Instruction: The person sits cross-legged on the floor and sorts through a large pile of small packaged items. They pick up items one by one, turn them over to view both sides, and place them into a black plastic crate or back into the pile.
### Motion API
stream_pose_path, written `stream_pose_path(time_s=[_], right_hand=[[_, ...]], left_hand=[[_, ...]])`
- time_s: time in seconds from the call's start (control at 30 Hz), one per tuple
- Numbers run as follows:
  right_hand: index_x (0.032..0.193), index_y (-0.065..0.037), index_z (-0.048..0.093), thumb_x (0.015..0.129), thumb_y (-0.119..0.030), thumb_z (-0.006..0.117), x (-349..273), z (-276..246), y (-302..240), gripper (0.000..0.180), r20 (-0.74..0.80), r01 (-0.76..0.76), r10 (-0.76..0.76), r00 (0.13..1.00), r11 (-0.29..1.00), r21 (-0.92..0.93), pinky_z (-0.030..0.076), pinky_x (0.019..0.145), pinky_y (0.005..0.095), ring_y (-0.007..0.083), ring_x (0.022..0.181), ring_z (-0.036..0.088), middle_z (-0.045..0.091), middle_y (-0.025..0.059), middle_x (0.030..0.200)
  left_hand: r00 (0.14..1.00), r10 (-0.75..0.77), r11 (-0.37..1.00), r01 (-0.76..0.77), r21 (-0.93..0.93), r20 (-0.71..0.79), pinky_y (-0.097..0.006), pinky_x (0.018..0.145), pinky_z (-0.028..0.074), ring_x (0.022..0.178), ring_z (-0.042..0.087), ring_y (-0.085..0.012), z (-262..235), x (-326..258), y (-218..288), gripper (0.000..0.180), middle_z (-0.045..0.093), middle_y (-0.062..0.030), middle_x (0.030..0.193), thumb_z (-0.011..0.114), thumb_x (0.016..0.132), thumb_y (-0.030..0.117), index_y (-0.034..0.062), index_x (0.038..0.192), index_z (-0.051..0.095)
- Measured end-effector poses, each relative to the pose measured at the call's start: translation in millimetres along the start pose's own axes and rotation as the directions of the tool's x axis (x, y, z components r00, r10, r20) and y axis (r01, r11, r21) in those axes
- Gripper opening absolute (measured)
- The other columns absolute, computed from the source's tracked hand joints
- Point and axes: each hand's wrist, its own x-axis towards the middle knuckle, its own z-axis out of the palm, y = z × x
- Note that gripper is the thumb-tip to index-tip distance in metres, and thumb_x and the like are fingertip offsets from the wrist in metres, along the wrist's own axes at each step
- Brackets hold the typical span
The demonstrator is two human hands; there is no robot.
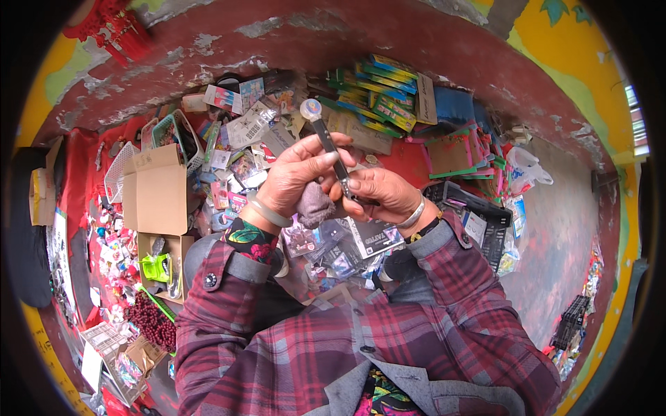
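A wristwatch point(326, 137) with a black strap and a round, pale-rimmed face is stretched out in front of my chest, its face at the far end. My left hand point(295, 173) pinches the strap below the face. A crumpled greyish-purple cloth point(314, 206) is also tucked in that hand, hanging under the fingers. My right hand point(388, 194) has its fingers closed on the near end of the strap, by the metal buckle. Beneath both hands lie black flat packets point(374, 237) on the floor.
To the left stand an open cardboard box point(158, 191), a white basket point(121, 172) and dark red beads point(150, 320). Colourful boxes point(392, 93) are stacked along the far wall. A black crate point(496, 225), pink- and green-edged boards point(452, 154) and a plastic bag point(528, 166) lie right.
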Motion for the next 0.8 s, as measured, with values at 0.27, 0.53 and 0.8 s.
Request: stream_pose_path(time_s=[0.27,0.53,0.8], right_hand=[[0.089,-0.002,0.061,0.086,-0.026,0.057,1.3,5.9,-2.8,0.025,-0.165,-0.032,0.019,0.986,0.997,-0.077,0.028,0.045,0.0178,0.0046,0.049,0.039,0.047,-0.0031,0.060],[0.079,-0.001,0.064,0.083,-0.017,0.061,3.5,18.9,-5.0,0.017,-0.413,0.013,-0.240,0.879,0.876,-0.482,0.032,0.047,0.0194,0.0040,0.053,0.044,0.050,-0.0041,0.061],[0.069,-0.002,0.056,0.075,-0.016,0.064,7.4,9.7,14.4,0.016,-0.157,-0.069,-0.759,0.631,0.148,-0.987,0.041,0.049,0.0302,0.0190,0.051,0.051,0.056,0.0050,0.060]], left_hand=[[0.998,0.053,0.997,-0.055,-0.060,-0.031,-0.021,0.053,0.044,0.055,0.050,-0.0093,0.5,1.5,-5.3,0.017,0.060,-0.0113,0.086,0.051,0.089,0.016,0.0030,0.099,0.051],[0.983,0.104,0.994,-0.106,-0.005,-0.152,-0.020,0.056,0.045,0.060,0.053,-0.0082,-3.4,6.4,-13.6,0.018,0.061,-0.0094,0.087,0.052,0.089,0.017,0.0025,0.099,0.052],[0.967,0.125,0.991,-0.130,-0.008,-0.222,-0.022,0.057,0.045,0.060,0.054,-0.0102,2.5,9.5,-17.1,0.017,0.062,-0.0122,0.090,0.053,0.088,0.015,0.0018,0.098,0.054]])
